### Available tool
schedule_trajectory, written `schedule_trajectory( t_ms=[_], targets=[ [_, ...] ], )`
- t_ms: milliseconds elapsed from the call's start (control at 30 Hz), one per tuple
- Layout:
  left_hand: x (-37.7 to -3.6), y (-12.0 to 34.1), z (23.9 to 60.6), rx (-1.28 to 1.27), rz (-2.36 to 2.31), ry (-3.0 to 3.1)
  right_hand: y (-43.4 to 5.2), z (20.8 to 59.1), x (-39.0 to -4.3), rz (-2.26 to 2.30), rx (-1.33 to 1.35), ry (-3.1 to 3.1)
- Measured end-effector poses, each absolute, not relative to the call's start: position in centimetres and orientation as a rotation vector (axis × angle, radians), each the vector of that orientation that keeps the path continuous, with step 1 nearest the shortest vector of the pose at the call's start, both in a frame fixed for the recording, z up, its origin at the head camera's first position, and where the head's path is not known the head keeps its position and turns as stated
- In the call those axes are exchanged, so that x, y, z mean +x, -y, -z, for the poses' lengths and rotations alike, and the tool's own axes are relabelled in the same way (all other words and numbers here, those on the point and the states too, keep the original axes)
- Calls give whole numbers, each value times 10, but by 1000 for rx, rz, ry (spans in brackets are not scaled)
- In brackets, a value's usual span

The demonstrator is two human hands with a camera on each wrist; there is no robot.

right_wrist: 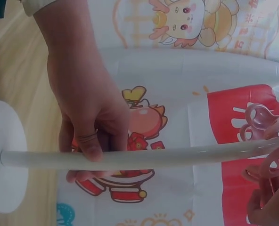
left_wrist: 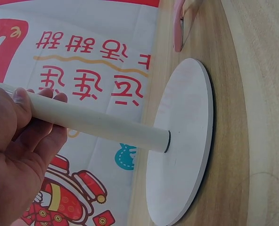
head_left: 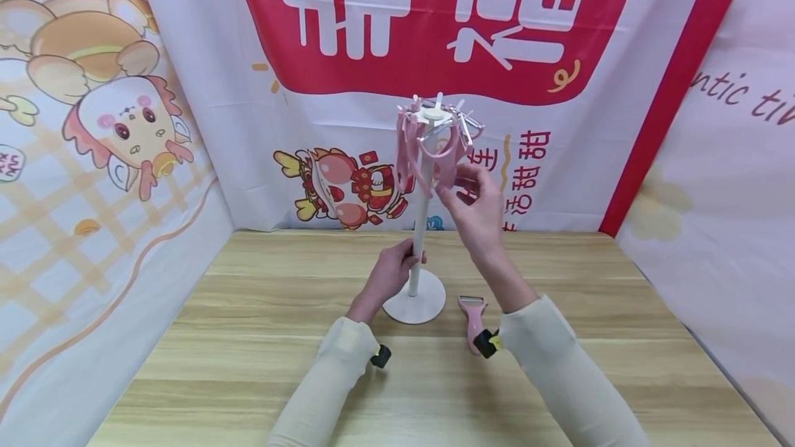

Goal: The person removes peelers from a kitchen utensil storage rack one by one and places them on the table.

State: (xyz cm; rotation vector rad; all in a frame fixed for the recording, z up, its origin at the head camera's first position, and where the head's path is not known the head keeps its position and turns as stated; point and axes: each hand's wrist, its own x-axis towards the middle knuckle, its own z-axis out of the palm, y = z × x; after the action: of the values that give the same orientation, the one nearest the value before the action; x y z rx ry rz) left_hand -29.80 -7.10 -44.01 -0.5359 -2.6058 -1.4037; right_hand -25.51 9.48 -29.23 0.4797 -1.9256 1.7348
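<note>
Printed cloth backdrops w/ cartoon figures and a red banner wall in a wooden tabletop [head_left: 261, 364]. White stand [head_left: 422, 226] sits mid-tabletop on its round base [head_left: 415, 305], pole upright, pink utensils [head_left: 435, 150] hanging from the hook ring at the top. Pink peeler [head_left: 472, 319] lies flat just right of the base, apart from it.

Left hand [head_left: 391, 271] is wrapped round the pole low down, fingers and thumb curled on it; the left wrist view shows the grip clearly, base flat on the wood. Right hand [head_left: 475, 205] is up by the hanging utensils, fingertips pinching or touching the lower end of one pink piece; can't tell how firm the hold is.

Risks, as I judge them: stand is top-heavy, so a sideways tug from the right hand could tip it if the left grip loosens. Pulling one piece may swing the neighbours off their hooks. A dropped piece could land on the peeler
</note>
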Motion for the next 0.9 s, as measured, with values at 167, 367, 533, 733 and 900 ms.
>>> schedule_trajectory(
  t_ms=[167,367,533,733,900],
  targets=[
    [-298,71,439,-528,1429,2609,-93,290,-254,-1717,461,1945],
    [-299,71,441,-540,1400,2600,-92,286,-252,-1753,501,1909],
    [-299,71,441,-543,1401,2597,-91,282,-249,-1860,536,1866],
    [-298,71,440,-545,1419,2591,-91,276,-245,-1996,594,1807],
    [-298,71,440,-551,1435,2591,-91,274,-243,-2055,607,1780]
  ],
)
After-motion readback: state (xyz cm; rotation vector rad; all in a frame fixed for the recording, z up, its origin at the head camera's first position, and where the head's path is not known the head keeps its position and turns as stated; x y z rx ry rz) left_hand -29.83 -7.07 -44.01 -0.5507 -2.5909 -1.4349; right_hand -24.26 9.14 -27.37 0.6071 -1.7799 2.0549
